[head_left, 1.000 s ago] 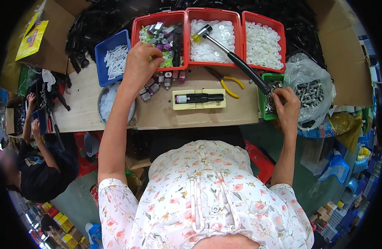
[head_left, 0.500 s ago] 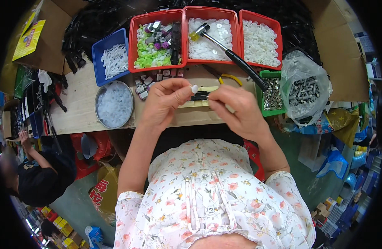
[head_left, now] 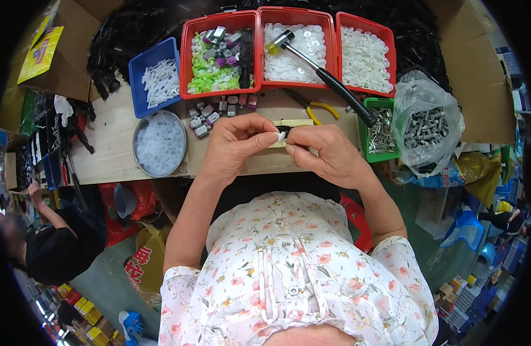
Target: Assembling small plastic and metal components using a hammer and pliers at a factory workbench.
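A small white plastic piece [head_left: 281, 137] is pinched between the thumb and fingers of my left hand [head_left: 240, 144]. From the other side, my right hand [head_left: 325, 148] meets it, fingertips closed; whatever is in them is too small to make out. Both hands hover over the near edge of the wooden bench. Partly hidden beneath them lie a pale yellow block [head_left: 294, 123] and a black part. Beyond my right hand, pliers with yellow handles [head_left: 323, 109] rest on the bench. Several small grey and purple pieces [head_left: 205, 117] sit past my left hand.
Three red bins [head_left: 183, 57] hold green, purple and white plastic parts; a hammer [head_left: 329, 78] lies across them. At left stand a blue bin [head_left: 136, 86] and a round tin [head_left: 135, 155]. Rightward are a green tray [head_left: 370, 157] and a bag of metal parts [head_left: 430, 128]. Another person [head_left: 63, 242] sits left.
My right hand has moved left, bringing its fingertips to the white piece in my left hand. The left hand has shifted slightly to the right.
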`<state>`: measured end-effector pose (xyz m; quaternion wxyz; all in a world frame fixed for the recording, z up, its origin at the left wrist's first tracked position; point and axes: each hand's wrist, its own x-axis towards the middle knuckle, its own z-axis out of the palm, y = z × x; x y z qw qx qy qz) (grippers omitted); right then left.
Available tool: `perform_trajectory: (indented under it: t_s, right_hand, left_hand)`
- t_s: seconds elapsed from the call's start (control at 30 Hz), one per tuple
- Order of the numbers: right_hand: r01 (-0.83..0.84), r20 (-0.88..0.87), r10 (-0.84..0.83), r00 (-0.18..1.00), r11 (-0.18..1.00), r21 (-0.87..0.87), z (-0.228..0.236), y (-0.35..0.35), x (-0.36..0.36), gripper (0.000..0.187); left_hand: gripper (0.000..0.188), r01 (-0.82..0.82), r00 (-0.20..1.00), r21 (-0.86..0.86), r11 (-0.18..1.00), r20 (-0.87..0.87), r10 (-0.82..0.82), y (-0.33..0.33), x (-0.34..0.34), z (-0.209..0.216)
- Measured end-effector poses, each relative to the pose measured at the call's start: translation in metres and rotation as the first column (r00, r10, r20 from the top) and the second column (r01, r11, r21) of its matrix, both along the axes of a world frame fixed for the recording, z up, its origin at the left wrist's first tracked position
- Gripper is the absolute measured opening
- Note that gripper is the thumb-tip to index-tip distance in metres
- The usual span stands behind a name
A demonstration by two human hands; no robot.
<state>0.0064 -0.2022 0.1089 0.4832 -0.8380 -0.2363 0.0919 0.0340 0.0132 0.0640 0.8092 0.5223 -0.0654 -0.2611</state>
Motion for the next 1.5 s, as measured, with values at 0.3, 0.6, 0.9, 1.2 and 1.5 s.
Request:
perform_trajectory:
  t_s: [0.3, 0.6, 0.9, 1.2, 1.5]
  right_hand:
    - [-0.090, -0.244, 0.096, 0.965, 0.995, 0.039, 0.000, -0.010, 0.004, 0.028]
    - [-0.193, -0.274, 0.188, 0.943, 0.981, 0.008, 0.000, -0.010, 0.008, 0.025]
    - [-0.298, -0.365, 0.255, 0.895, 0.952, -0.065, -0.004, -0.008, 0.020, 0.025]
    - [0.107, -0.051, -0.101, 0.994, 0.983, 0.149, -0.017, 0.002, 0.000, 0.014]
    - [0.267, 0.568, -0.287, 0.771, 0.956, 0.122, -0.038, 0.015, -0.012, 0.025]
  left_hand:
    - [0.012, 0.121, 0.959, 0.222, 0.968, 0.226, -0.172, 0.004, 0.007, 0.013]
    - [0.014, 0.145, 0.917, 0.289, 0.946, 0.319, -0.238, 0.007, 0.004, 0.003]
    - [0.010, 0.047, 0.802, 0.503, 0.863, 0.496, -0.333, 0.008, -0.002, 0.015]
    - [0.011, -0.169, 0.963, 0.065, 0.984, -0.200, 0.179, -0.004, -0.027, -0.004]
    - [0.015, -0.221, 0.906, -0.046, 0.974, -0.378, 0.188, -0.015, -0.040, -0.002]
